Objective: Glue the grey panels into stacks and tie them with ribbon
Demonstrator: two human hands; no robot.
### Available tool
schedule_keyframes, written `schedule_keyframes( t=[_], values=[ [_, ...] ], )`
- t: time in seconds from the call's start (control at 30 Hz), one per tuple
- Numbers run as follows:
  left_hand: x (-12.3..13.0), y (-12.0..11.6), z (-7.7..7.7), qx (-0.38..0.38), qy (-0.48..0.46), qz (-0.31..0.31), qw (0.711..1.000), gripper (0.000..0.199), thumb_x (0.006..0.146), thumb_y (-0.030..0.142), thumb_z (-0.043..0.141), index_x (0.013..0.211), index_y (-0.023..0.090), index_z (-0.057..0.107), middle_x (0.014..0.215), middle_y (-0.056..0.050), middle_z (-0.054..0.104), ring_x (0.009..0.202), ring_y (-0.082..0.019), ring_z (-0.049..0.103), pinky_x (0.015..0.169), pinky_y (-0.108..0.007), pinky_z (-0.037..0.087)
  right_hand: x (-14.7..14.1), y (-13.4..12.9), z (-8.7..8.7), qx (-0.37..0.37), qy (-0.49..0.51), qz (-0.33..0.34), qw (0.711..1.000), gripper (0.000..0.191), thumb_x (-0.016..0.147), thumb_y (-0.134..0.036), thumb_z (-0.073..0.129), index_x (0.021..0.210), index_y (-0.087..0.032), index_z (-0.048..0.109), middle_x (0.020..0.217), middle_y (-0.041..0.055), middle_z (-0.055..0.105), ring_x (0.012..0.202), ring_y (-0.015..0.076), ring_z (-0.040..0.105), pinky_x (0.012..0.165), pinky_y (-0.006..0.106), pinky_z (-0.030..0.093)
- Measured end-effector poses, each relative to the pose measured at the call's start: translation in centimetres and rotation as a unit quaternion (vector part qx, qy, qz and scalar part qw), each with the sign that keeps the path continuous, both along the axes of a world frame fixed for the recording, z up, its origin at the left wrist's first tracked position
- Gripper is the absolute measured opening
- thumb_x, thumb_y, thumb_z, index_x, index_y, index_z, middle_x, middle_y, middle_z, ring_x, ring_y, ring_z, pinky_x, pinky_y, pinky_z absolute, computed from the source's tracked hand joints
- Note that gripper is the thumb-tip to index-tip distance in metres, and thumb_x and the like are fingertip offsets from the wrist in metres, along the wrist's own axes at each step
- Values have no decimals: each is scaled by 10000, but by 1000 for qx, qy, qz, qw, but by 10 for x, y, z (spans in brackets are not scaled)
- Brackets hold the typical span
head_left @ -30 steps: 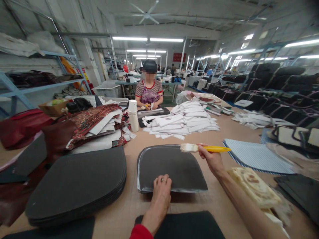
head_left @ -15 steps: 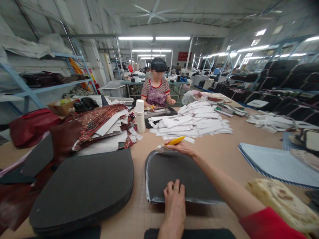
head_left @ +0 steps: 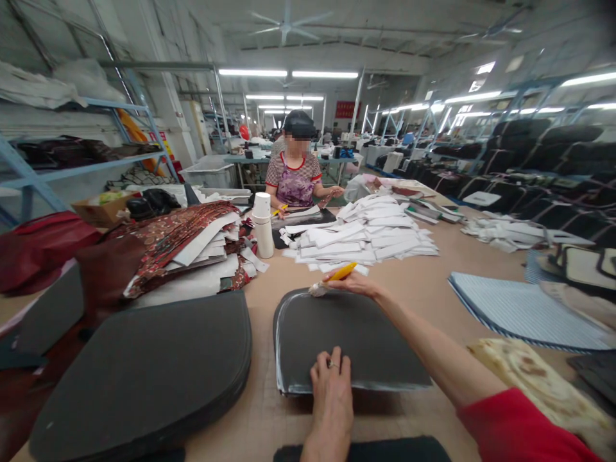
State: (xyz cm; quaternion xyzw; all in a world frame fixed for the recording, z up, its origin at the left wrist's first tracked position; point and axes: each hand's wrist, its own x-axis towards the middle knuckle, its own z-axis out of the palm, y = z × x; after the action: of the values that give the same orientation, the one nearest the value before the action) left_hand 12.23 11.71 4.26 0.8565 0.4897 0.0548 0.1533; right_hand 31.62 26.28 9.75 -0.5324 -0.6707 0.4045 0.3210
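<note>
A dark grey rounded panel (head_left: 385, 343) lies on the table before me, with a white wet-looking coating along its left and near edges. My left hand (head_left: 332, 378) presses on its near part, fingers spread and nothing in them. In my right hand (head_left: 353, 282) is a brush with a yellow handle (head_left: 344, 271). Its whitish bristles (head_left: 317, 289) touch the panel's far edge. To the left sits a stack of similar dark panels (head_left: 158, 359). Part of another dark piece (head_left: 399, 450) shows at the bottom edge.
A white cup stack (head_left: 262, 234) stands beyond the panel, beside heaped white strips (head_left: 366, 234). Patterned red pieces (head_left: 178, 240) lie left, a striped blue piece (head_left: 520, 314) and a crusted yellowish block (head_left: 534, 378) right. Across the table a person (head_left: 293, 173) works.
The brush has moved a little to the right along the panel's far edge. My left hand stays on the panel. The whole view has shifted slightly.
</note>
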Motion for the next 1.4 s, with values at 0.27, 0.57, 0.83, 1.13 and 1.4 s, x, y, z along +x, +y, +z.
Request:
schedule_keyframes(
  t=[0.27, 0.57, 0.83, 1.13, 1.4],
  values=[
    [-1, 1, -11, 37, 9, 2, 999, 459, 820, 40, 410, 1187, 274, 557, 1314, -26, 505, 1099, -238, 449, 858, -382, 449, 37, -18, 2, -14, -3, -36, 999, 414, 684, -422, 633, 962, -117, 659, 1004, 105, 650, 951, 248, 579, 892, 381, 440],
    [-1, 2, -9, 10, 1, 1, 1000, 498, 798, 15, 384, 1197, 263, 550, 1340, -24, 480, 1111, -235, 418, 873, -373, 405, 81, -48, 5, -15, -5, -89, 996, 440, 654, -467, 653, 948, -141, 677, 841, 45, 647, 740, 175, 559, 654, 289, 454],
    [0, 5, -13, 22, 16, 7, 1000, 541, 770, -5, 397, 1202, 284, 545, 1337, -10, 480, 1112, -222, 400, 878, -351, 388, 117, -95, 3, -6, 7, -176, 984, 465, 630, -505, 640, 914, -140, 685, 898, 68, 656, 710, 164, 536, 588, 269, 418],
    [-1, 3, -2, 39, 28, -7, 999, 554, 757, -20, 400, 1201, 277, 548, 1323, -29, 492, 1107, -218, 414, 872, -344, 397, 112, -126, -1, 47, 17, -304, 951, 500, 659, -552, 591, 922, -137, 681, 752, 57, 644, 605, 159, 516, 561, 286, 424],
    [-2, 6, -7, 53, 26, -17, 998, 551, 746, -2, 413, 1200, 281, 548, 1321, -31, 490, 1092, -218, 417, 848, -337, 407, 95, -130, -27, 72, 26, -372, 925, 486, 652, -573, 571, 859, -143, 663, 658, 34, 613, 560, 170, 527, 530, 283, 422]
  ],
)
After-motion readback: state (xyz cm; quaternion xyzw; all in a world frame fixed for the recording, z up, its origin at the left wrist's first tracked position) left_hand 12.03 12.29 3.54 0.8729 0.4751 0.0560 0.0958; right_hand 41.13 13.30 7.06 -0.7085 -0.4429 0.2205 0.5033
